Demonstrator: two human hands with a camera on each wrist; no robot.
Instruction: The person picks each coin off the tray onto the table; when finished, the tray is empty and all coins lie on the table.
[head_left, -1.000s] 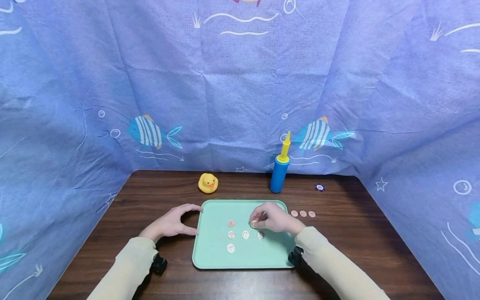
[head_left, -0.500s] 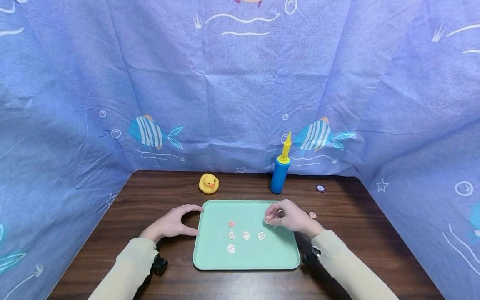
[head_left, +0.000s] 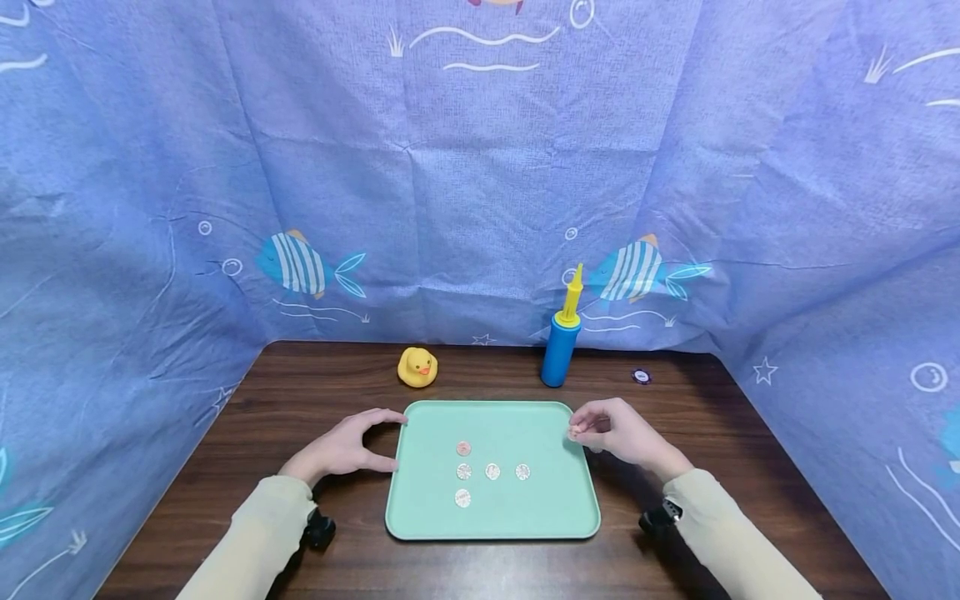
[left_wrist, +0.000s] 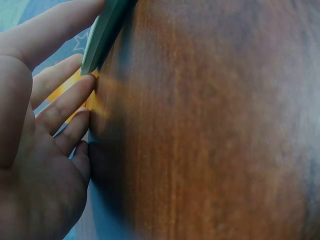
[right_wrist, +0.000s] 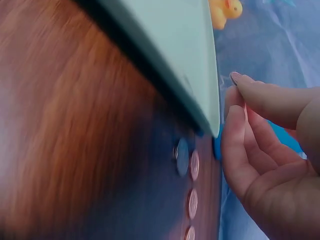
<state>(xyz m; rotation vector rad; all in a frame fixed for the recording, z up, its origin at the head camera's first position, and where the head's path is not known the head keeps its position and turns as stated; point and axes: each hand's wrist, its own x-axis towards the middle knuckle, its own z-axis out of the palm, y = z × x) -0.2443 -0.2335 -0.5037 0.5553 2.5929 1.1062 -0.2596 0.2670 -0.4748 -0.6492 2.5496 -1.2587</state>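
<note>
The left hand (head_left: 348, 443) is spread, thumb and forefinger touching the left rim of a green tray (head_left: 491, 518). The right hand (head_left: 621, 429) pinches a coin (head_left: 574, 432) in its fingertips at the tray's right rim; whether coin or fingers touch that rim cannot be told. Five coins (head_left: 492, 472) lie inside, three in a column left of centre and two running right from its middle one, with wide margins to every rim. On the surface (head_left: 480, 575) just beyond the right rim, a silver coin (right_wrist: 182, 157) and a row of three copper coins (right_wrist: 193, 204) sit below the right hand. A yellow duck (head_left: 417, 367) and blue pump (head_left: 559, 354) stand close behind the far rim, near the surface's back edge.
</note>
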